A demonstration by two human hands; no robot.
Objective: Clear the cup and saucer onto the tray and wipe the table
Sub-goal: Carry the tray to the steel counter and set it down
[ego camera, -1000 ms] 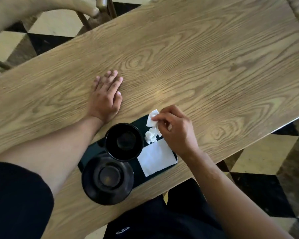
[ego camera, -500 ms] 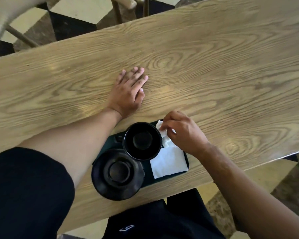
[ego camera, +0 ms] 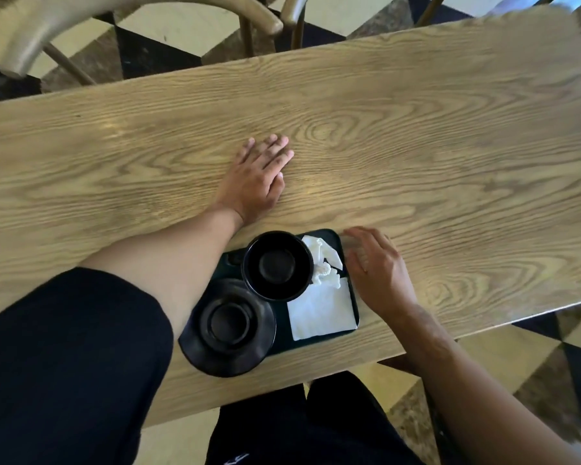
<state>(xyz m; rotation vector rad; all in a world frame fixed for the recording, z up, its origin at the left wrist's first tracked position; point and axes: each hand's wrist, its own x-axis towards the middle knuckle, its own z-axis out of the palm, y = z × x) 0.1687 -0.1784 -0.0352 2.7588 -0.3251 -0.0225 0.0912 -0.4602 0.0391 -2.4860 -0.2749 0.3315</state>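
Observation:
A dark tray (ego camera: 352,298) lies near the table's front edge. On it stand a black cup (ego camera: 277,266) and, in front of it, a black saucer (ego camera: 228,327) that overhangs the tray's left end. A crumpled white tissue (ego camera: 322,260) lies beside the cup, above a flat white napkin (ego camera: 321,310). My right hand (ego camera: 376,266) hovers just right of the tray with its fingers apart and nothing in it, slightly blurred. My left hand (ego camera: 257,177) rests flat on the wooden table (ego camera: 416,146), palm down, beyond the tray.
Wooden chairs (ego camera: 131,15) stand beyond the table's far edge on a checkered floor (ego camera: 534,357). My dark-clothed legs (ego camera: 299,424) are under the front edge.
My right hand has let go of the crumpled tissue, which now lies on the tray, and has drawn back to the right. My left hand stays flat on the table.

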